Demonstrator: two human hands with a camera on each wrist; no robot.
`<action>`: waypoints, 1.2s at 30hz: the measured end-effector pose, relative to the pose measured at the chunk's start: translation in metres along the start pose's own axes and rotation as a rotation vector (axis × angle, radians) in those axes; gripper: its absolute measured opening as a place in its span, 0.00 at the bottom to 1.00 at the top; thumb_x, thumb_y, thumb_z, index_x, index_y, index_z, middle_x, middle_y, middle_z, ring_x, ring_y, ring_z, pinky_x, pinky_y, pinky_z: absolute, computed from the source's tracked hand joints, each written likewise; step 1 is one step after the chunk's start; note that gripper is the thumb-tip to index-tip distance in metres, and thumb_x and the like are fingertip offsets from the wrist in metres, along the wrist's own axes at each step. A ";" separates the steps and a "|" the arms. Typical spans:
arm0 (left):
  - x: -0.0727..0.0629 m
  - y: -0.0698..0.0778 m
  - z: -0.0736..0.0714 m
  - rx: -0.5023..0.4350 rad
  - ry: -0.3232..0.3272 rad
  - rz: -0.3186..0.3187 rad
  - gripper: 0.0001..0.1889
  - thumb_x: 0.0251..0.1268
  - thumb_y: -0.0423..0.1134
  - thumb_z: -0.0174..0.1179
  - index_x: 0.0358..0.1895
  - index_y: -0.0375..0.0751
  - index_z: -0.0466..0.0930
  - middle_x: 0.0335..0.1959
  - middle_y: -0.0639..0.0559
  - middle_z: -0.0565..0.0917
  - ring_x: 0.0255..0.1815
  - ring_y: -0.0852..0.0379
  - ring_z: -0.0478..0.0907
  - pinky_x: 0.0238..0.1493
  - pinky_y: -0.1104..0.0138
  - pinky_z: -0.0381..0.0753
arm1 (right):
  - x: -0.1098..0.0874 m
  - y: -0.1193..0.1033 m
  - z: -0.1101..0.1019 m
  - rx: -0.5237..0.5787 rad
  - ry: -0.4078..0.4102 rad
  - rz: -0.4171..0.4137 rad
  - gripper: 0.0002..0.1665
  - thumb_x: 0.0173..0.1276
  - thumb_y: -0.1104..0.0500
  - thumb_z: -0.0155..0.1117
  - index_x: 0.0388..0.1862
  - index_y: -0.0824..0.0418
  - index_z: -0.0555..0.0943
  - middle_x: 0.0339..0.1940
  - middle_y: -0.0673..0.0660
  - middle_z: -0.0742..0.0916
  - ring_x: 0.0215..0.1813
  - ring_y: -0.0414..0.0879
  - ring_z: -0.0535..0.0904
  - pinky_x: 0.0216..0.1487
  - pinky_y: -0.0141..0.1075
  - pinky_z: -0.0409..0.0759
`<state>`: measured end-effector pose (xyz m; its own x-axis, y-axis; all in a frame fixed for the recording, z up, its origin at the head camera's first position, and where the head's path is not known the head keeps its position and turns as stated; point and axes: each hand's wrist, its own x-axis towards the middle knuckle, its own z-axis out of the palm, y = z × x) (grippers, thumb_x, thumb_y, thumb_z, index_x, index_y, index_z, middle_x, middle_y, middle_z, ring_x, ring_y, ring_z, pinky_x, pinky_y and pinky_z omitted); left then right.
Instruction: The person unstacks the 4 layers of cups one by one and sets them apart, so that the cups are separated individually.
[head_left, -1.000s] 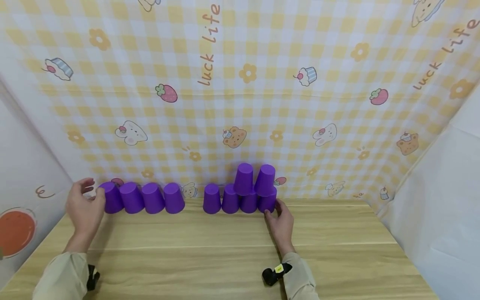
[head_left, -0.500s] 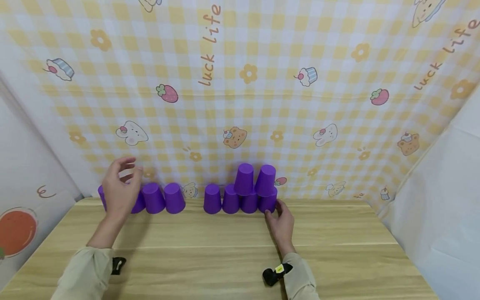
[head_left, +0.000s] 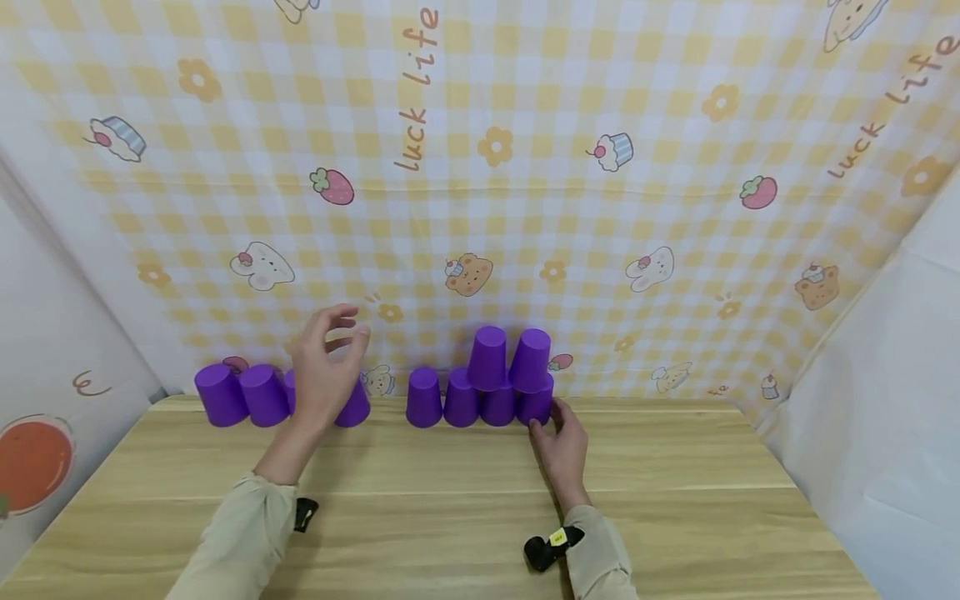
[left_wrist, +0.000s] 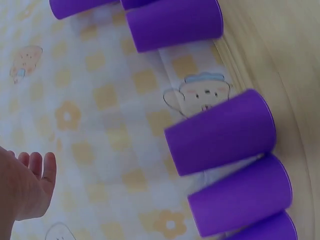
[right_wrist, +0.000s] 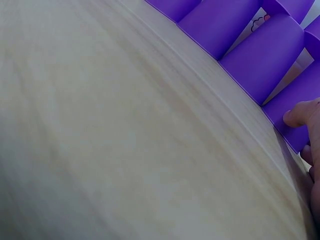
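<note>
My right hand (head_left: 564, 450) holds the base of the rightmost upside-down purple cup (head_left: 536, 404) in a row on the table, thumb at the front and fingers on its right side. In the right wrist view the thumb (right_wrist: 299, 114) presses that cup's wall. Two more purple cups (head_left: 487, 358) stand on top of this row, at its right part. My left hand (head_left: 326, 375) is raised with nothing in it, fingers loosely bent. It partly hides a second row of upside-down purple cups (head_left: 222, 396); the left wrist view shows it apart from them.
A gap separates the left row's last cup (left_wrist: 220, 132) from the right row's first cup (head_left: 424, 398). Both rows stand along the back of the wooden table (head_left: 420, 508), close against a yellow checked cloth (head_left: 525, 225). White sheets (head_left: 885, 350) hang at the sides.
My left hand has moved from the far left end of the left row to the right, rising above the cups. My right hand and the cups have stayed in place.
</note>
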<state>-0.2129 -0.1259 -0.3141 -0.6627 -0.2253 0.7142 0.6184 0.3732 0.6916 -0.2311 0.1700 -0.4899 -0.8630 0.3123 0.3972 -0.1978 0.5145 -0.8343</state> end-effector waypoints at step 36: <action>-0.031 -0.032 0.124 0.011 -0.326 -0.114 0.30 0.54 0.42 0.67 0.58 0.30 0.70 0.53 0.38 0.77 0.51 0.43 0.75 0.50 0.52 0.76 | 0.001 0.004 0.002 0.030 0.006 -0.010 0.28 0.54 0.70 0.69 0.55 0.70 0.74 0.50 0.65 0.81 0.54 0.55 0.77 0.58 0.40 0.73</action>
<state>-0.2647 -0.0195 -0.3719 -0.8285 0.0331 0.5589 0.5292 0.3723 0.7624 -0.2334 0.1707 -0.4938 -0.8580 0.3122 0.4080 -0.2205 0.4935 -0.8413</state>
